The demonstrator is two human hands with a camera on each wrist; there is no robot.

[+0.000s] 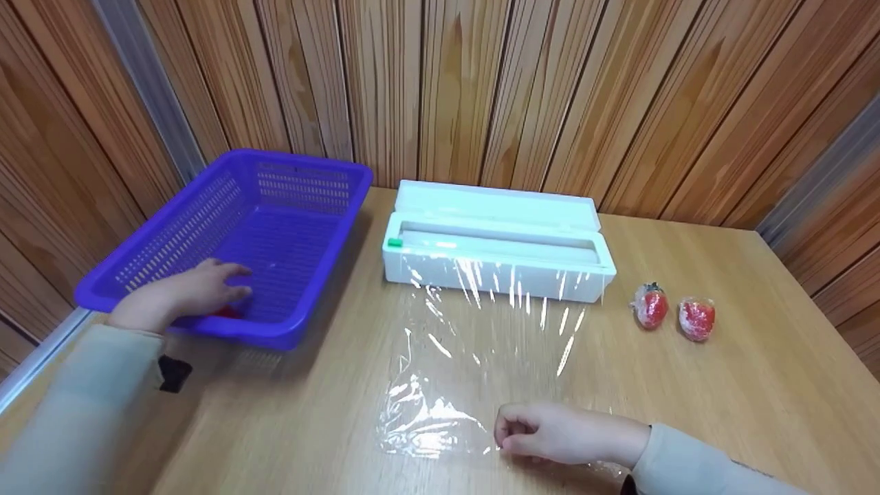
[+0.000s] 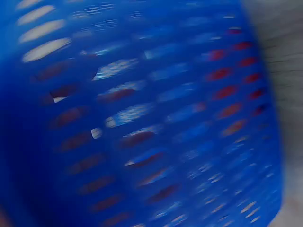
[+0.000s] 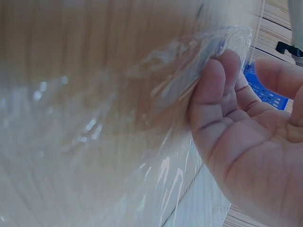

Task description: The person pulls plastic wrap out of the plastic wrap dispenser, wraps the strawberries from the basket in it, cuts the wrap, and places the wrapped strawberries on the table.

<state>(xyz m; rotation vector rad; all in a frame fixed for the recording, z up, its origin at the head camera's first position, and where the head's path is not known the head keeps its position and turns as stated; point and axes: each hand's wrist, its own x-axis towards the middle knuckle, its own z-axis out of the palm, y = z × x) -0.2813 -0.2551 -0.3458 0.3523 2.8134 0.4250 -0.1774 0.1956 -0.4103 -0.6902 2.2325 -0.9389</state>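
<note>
My left hand reaches over the near wall of a purple slotted basket, its fingers spread and loosely bent. Just under it a red thing shows, mostly hidden by the hand and rim; red also shows through the slots in the blurred left wrist view. Clear plastic wrap runs from a white dispenser box toward me over the table. At its near edge, my right hand pinches the film with curled fingers; the right wrist view shows wrinkled film at the fingertips.
Two strawberries wrapped in film, one with a dark leafy top and one beside it, lie right of the box. The box lid stands open toward the wood-panel wall. A green tab marks the box's left end.
</note>
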